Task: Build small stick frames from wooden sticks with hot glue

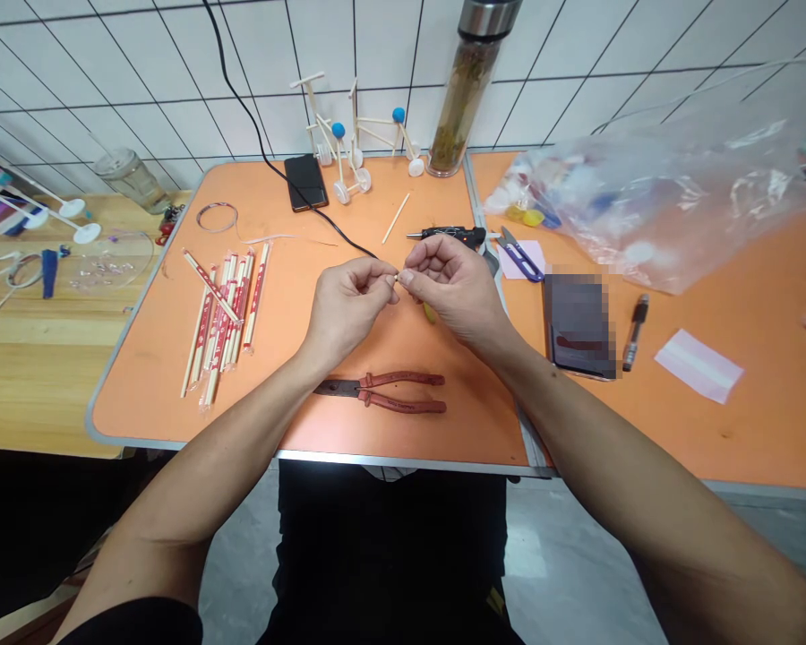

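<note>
first, hand status as i read it from the head camera: the left hand (349, 305) and the right hand (453, 291) are raised over the orange table (134, 394), close together near its middle. the fingers of both hands are pinched together and clamped on a small pale stick (395, 279), held between them at the centre of the view. the fingers hide most of this piece, so its material is hard to confirm, but it is probably wood. a yellow object (429, 313) sits just below the right hand, partly hidden by it. red-handled pliers (403, 379) lie on the table nearer to me than both hands. a bundle of paper-wrapped chopsticks (221, 322) lies to the left of the left hand. beyond the right hand are a black glue gun (443, 235) and blue-handled scissors (520, 255). at the far edge of the table, two stick models (355, 134) with blue balls stand beside a phone (305, 182).
</note>
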The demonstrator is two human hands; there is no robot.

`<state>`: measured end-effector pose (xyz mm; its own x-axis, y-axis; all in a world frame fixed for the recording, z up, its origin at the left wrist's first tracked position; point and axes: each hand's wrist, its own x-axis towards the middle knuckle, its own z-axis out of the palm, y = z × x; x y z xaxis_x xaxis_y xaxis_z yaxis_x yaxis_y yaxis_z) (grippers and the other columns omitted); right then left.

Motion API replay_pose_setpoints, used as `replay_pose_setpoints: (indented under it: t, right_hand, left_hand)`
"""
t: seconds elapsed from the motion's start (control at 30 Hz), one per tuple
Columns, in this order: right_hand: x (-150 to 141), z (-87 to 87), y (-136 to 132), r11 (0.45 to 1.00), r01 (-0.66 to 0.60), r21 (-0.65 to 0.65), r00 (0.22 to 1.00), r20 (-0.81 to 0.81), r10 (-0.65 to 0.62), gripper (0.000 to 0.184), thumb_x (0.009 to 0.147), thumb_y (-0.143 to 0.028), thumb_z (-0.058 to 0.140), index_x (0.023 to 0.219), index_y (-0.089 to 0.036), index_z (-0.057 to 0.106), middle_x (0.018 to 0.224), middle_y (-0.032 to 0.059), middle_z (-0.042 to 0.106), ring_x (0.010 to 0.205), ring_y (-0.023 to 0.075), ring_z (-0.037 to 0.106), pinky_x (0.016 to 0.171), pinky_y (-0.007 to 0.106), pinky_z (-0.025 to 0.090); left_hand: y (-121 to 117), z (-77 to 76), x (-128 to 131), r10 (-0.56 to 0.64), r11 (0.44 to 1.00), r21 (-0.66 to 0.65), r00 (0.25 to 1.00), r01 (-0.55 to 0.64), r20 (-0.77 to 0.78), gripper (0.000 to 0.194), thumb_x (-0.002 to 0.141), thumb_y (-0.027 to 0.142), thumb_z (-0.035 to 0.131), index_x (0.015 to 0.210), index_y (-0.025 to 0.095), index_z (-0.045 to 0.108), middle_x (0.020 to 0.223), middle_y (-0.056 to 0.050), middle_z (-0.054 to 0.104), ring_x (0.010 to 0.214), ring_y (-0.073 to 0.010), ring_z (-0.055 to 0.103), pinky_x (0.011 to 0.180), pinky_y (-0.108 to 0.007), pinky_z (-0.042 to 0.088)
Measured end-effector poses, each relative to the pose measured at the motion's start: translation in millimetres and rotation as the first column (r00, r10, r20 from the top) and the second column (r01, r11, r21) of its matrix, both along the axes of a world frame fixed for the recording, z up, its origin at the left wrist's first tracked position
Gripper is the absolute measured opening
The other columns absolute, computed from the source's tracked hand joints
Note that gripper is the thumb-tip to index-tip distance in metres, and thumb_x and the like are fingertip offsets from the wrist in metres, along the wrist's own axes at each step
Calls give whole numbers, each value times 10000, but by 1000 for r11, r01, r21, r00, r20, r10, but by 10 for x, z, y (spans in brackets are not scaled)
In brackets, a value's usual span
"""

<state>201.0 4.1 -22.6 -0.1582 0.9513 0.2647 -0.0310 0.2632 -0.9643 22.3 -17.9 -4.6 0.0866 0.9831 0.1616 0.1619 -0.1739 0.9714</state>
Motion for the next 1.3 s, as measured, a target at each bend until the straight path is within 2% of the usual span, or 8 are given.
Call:
replay_pose_setpoints:
  t: [0.4, 0.6, 1.03, 1.3]
  right_hand:
    - [3, -20, 16, 1000, -2, 28, 1000, -1, 2, 301, 823, -358, 897, 948, -254, 645, 873, -9, 610, 817, 156, 602, 750, 296, 548]
    - [6, -28, 15, 1000, 5, 26, 1000, 1, -5, 324, 807, -365, 924, 945, -262, 650, 899, 1, 646, 862, 176, 628, 775, 308, 570]
    - [2, -27, 6, 1000, 13, 26, 1000, -7, -13, 277, 792, -284, 899, 938, -252, 665, 905, -7, 667, 858, 157, 637, 790, 289, 571]
    - [5, -43, 19, 999, 19, 31, 1000, -26, -18, 279, 791, -296, 898, 942, -257, 668, 907, -4, 671, 858, 163, 648, 802, 305, 579]
  left_hand:
    - [14, 5, 6, 0, 997, -73, 992, 9, 123, 95, 910, 182, 721, 850, 183, 795, 729, -14, 761, 679, -129, 672, 693, -260, 533]
    - [11, 24, 12, 20, 994, -107, 992, -7, 126, 83, 909, 169, 730, 858, 180, 794, 733, -13, 770, 673, -124, 677, 698, -256, 548]
    - [46, -29, 2, -4, 997, -75, 980, 20, 199, 87, 881, 149, 740, 834, 175, 808, 707, -14, 773, 642, -119, 673, 658, -247, 539]
    - [55, -33, -4, -18, 993, -107, 966, 47, 259, 65, 890, 177, 769, 840, 172, 810, 734, -25, 793, 631, -108, 657, 685, -244, 548]
